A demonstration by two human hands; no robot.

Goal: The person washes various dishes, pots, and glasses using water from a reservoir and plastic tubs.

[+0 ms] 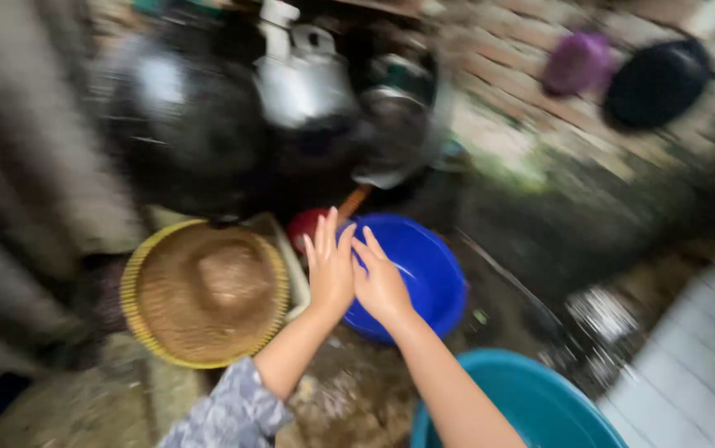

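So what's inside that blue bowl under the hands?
The blue bowl shows only bare blue inside on its right part. The left hand and right hand cover its left side, so anything there is hidden.

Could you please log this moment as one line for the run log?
hands: left and right pressed together, empty | over: blue basin | beside: woven hat | near: teal tub | view: blurred

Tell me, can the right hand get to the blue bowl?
Probably yes. The right hand is already over the near rim of the blue bowl, fingers spread, holding nothing, and nothing sits between them. The left hand is pressed beside it.
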